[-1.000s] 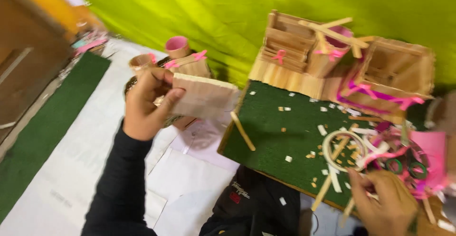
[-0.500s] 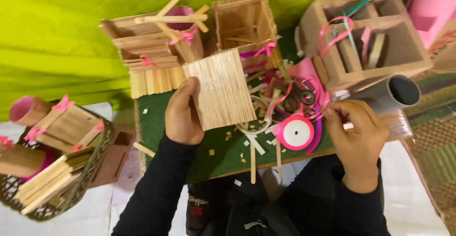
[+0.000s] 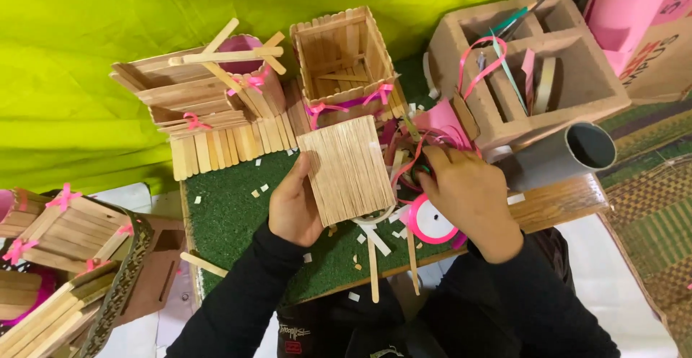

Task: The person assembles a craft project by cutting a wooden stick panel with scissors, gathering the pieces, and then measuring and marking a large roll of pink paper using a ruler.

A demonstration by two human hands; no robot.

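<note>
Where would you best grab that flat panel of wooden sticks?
By a long side edge, from the left, as the left hand does. The stick panel is thin, flat and tilted up off the green mat, so fingers can wrap front and back.

the left hand (image 3: 294, 207) holds a flat panel of wooden sticks (image 3: 347, 168) by its left edge, thumb on top. the right hand (image 3: 467, 198) rests palm down beside the panel, fingers in a heap of pink ribbon (image 3: 418, 145), above a pink ribbon spool (image 3: 430, 222) on the green board (image 3: 231, 217).

Green turf board (image 3: 231, 214); stick boxes (image 3: 344, 55), loose sticks (image 3: 373, 268), ribbon spool (image 3: 430, 221) on it.
</note>
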